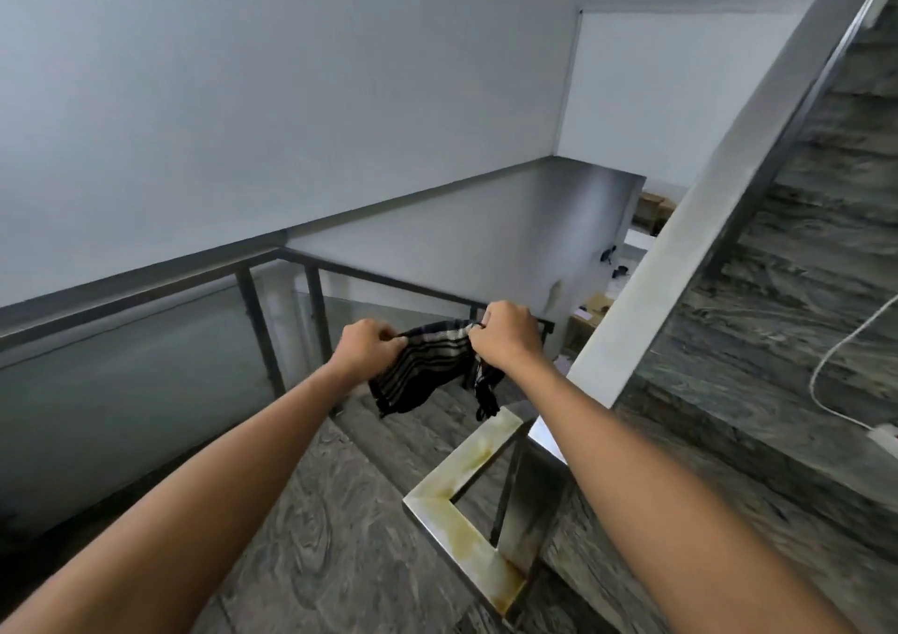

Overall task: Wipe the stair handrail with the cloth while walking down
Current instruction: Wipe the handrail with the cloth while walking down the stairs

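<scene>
A dark cloth point(427, 366) with pale stripes hangs stretched between my two hands, out in front of me above the stairs. My left hand point(367, 349) grips its left edge and my right hand point(505, 337) grips its right edge, with loose ends dangling below. The cloth is in the air and touches no rail. A steel handrail point(466, 483) with yellowish stains bends in a corner just below my right forearm. A darker handrail point(146, 288) with glass panels runs along the left side.
Grey marbled steps point(340, 512) lead down ahead. A white slanted stair stringer point(680, 244) and an upper flight rise at the right, where a white cable point(836, 366) lies on a step. Cardboard boxes point(593, 312) stand on the floor far below.
</scene>
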